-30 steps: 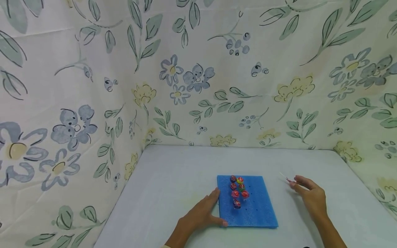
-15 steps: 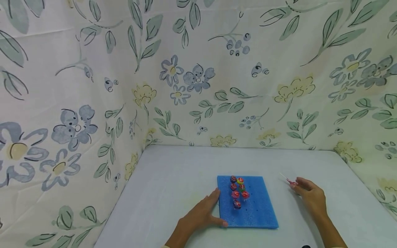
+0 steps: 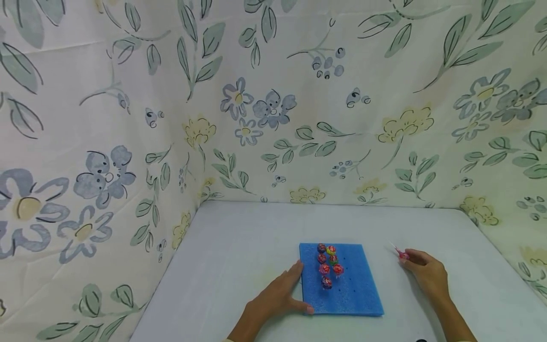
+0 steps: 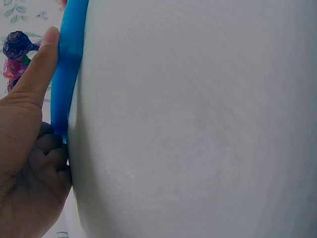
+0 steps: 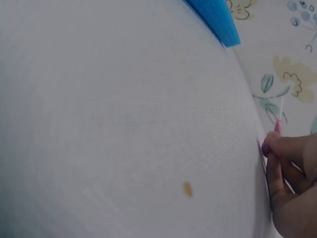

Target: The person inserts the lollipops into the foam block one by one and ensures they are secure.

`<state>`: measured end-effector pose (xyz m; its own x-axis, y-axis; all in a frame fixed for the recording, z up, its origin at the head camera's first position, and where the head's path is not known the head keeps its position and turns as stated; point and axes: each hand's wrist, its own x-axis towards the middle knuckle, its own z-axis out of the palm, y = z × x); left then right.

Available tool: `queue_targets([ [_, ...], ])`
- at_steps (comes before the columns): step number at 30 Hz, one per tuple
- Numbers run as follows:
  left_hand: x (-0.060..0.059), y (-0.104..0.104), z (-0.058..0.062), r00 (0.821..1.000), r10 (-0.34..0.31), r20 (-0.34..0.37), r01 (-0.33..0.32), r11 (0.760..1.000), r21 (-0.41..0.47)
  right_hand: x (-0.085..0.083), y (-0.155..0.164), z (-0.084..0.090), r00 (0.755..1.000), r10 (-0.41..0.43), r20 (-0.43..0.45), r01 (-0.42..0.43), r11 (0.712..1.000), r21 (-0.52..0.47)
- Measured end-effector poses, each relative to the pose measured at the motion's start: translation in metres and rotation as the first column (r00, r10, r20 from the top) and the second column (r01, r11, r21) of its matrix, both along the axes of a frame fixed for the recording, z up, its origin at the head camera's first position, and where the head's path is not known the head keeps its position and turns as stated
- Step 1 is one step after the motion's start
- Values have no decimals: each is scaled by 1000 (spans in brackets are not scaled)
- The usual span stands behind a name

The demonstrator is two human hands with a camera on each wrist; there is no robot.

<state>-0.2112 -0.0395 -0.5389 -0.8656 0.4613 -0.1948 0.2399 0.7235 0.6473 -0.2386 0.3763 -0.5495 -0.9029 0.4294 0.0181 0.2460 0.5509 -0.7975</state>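
My left hand (image 3: 278,292) rests at the near left corner of a blue foam board (image 3: 359,299). Its fingers lie along the left side, and the straight thumb (image 4: 43,64) touches the front edge. Several wrapped lollipops (image 3: 325,269) stand in two rows on the board's left half, their heads up. To the right of the board, my right hand (image 3: 427,273) pinches a pink-wrapped lollipop (image 3: 403,255) by its head between thumb and fingers. Its white stick (image 5: 282,106) points away from the hand, up and leftward in the head view.
Small dark holes (image 3: 347,268) dot the right half of the board. A white table (image 3: 239,237) lies under everything, with a flower-patterned cloth (image 3: 273,156) hanging behind and along the sides. One small brownish spot (image 5: 187,189) shows in the right wrist view.
The right hand has shifted slightly toward the near side, and more of the lollipop's pink head now shows at the fingertips. The left hand and the board stay in place.
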Motion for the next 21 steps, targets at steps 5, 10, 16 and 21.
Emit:
queue_targets([
  [5, 0, 0, 0, 1000, 3, -5, -3, 1000, -5, 1, -1, 1, 1000, -3, 16, 3, 1000, 17],
  [10, 0, 0, 2, 1000, 1, -10, -1, 1000, -5, 5, -3, 6, 1000, 1, 6, -2, 999, 37],
  [16, 2, 1, 3, 1000, 8, -5, -8, 1000, -5, 10, -8, 4, 997, 41, -70, -42, 999, -14],
  [21, 3, 1, 5, 1000, 9, -5, -9, 1000, 2, 15, -14, 5, 972, 105, -211, -140, 977, -159],
])
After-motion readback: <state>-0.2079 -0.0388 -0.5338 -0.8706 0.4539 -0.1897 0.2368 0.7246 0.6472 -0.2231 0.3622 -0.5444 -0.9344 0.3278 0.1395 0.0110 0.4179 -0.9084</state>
